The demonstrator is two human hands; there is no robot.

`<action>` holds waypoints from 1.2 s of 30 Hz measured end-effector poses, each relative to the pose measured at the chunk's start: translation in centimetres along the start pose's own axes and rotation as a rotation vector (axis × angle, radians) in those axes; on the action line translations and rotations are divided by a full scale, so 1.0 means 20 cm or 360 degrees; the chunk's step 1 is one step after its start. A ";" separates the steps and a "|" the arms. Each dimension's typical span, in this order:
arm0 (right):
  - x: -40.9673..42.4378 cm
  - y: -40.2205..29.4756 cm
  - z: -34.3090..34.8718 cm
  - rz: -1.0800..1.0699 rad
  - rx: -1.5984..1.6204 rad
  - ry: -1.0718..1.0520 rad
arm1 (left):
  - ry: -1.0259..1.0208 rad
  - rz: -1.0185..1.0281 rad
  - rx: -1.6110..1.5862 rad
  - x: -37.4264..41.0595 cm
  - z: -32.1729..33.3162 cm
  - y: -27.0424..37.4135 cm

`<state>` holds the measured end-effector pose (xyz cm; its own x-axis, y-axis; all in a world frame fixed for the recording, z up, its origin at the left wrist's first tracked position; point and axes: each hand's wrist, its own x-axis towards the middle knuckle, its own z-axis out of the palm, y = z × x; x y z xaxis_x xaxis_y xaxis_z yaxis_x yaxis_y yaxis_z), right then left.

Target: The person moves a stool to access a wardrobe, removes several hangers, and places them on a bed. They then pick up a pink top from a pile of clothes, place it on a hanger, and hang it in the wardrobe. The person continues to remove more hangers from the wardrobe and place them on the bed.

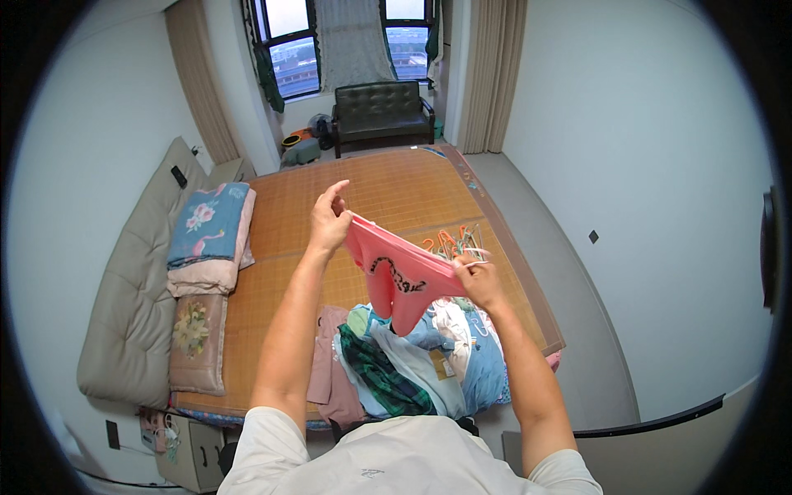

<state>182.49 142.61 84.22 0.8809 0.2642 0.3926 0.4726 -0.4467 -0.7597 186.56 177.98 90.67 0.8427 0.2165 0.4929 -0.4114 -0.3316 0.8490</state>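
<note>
A pink pair of shorts (402,272) with a dark speckled print hangs stretched out in the air before me. My left hand (331,219) pinches one end of the waistband between thumb and finger, with other fingers raised. At the lower right, my right hand (479,278) grips the other end, and a pale drawstring loops out by it. Beneath the shorts lies a heap of clothes, with a green plaid garment (383,371), a mauve garment (334,365) and a blue denim-like garment (486,371). The shorts hide part of the heap.
Several orange and pale hangers (455,241) lie on the bed's woven mat (291,216), beyond my right hand. Folded bedding (210,229) and a flowered pillow (198,343) rest by the padded headboard (133,291). A dark sofa (383,111) stands beneath the windows.
</note>
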 end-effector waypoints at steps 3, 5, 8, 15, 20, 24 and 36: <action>-0.02 0.03 0.03 0.0166 -0.0137 -0.0079 | -0.0056 0.0287 0.0400 0.00 0.08 0.12; -0.01 0.00 0.04 0.0232 -0.0054 0.0047 | -0.0201 0.0324 0.0437 0.00 0.10 0.15; 0.04 -0.07 0.01 0.0029 -0.0166 0.0254 | -0.0619 0.0352 0.0356 -0.06 0.15 0.25; 0.24 -0.29 -0.10 -0.0093 -0.0150 0.0218 | -0.0822 0.0608 0.0470 -0.12 0.21 0.24; 0.36 -0.19 -0.23 -0.0033 -0.0068 -0.0098 | -0.1230 0.0378 0.0937 -0.13 0.22 0.21; 0.37 -0.20 -0.29 -0.0032 0.0126 -0.0292 | -0.1135 0.0218 0.0643 -0.19 0.28 0.07; 0.00 0.09 -0.90 0.0367 -0.0247 -0.0272 | -0.1194 -0.0082 0.0243 -0.12 0.39 -0.05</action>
<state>183.69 126.36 92.21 0.9545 0.2747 0.1164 0.2706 -0.6329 -0.7254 187.65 170.61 87.13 0.8919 -0.4279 0.1463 -0.3588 -0.4727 0.8049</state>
